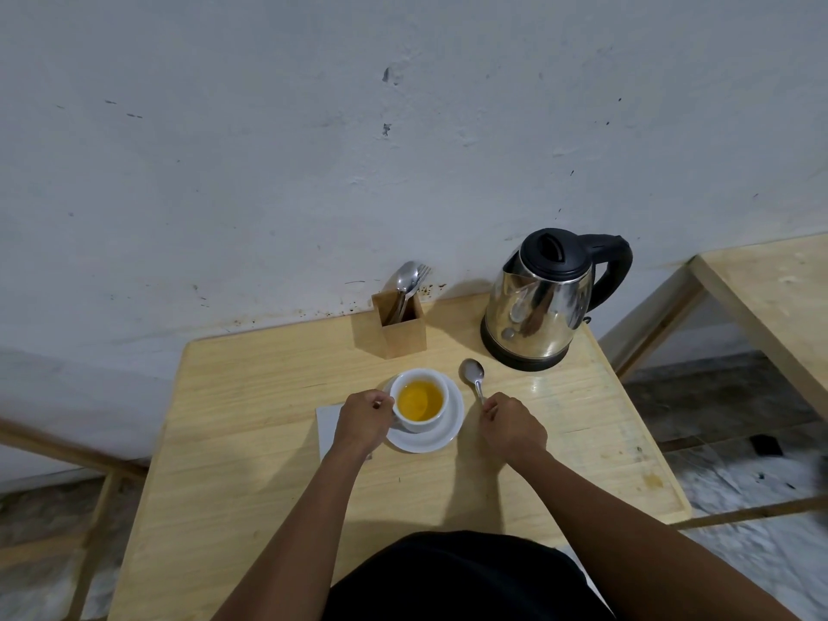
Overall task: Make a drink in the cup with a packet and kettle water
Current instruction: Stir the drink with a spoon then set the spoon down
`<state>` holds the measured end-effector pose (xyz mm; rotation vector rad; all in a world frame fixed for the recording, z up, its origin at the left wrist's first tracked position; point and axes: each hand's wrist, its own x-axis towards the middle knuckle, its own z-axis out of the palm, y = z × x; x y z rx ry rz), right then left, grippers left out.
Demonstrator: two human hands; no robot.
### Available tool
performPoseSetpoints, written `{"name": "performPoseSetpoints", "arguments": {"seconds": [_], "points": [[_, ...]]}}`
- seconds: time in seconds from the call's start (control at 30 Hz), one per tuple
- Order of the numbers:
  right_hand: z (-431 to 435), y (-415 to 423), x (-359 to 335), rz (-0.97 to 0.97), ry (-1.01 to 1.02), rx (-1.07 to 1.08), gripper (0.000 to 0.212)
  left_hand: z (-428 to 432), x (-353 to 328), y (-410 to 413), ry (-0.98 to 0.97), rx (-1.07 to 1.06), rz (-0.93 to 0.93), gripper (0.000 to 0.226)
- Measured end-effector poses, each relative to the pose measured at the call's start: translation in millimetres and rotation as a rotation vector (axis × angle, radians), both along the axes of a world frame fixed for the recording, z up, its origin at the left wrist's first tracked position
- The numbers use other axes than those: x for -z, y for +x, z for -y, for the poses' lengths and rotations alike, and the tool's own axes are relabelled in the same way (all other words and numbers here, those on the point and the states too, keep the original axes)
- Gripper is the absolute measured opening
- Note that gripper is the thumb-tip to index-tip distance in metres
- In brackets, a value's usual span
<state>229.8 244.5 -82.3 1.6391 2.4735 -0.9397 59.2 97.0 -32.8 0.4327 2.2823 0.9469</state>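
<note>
A white cup [432,421] holding orange-yellow liquid stands on a white saucer [448,434] in the middle of the wooden table [269,463]. My left hand [364,421] is closed on the cup's handle at its left side. My right hand [511,428] grips the handle of a metal spoon [472,375], whose bowl points away from me and lies to the right of the saucer. A steel kettle [542,302] with a black lid and handle stands at the back right. A white packet [326,425] lies under my left hand, mostly hidden.
A wooden holder [398,329] with spoons and a fork stands at the back of the table against the wall. A second wooden table [770,298] stands to the right. The table's right edge runs close to the kettle.
</note>
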Motion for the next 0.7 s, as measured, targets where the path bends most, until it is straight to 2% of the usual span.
{"name": "performPoseSetpoints", "arguments": {"seconds": [0.3,0.57,0.7], "points": [[-10.2,-0.7,-13.1,0.002,-0.087,-0.021,0.021,1.8,-6.0,6.0,-0.003,0.027,-0.006,0.028],[-15.3,-7.4,-32.0,-0.214,-0.149,-0.062,0.019,2.6,-18.8,2.5,0.043,0.068,-0.009,0.028],[-13.5,-12.2,-41.2,-0.284,-0.146,-0.098,0.015,0.2,-32.6,-4.3,-0.013,0.093,-0.053,0.034]]}}
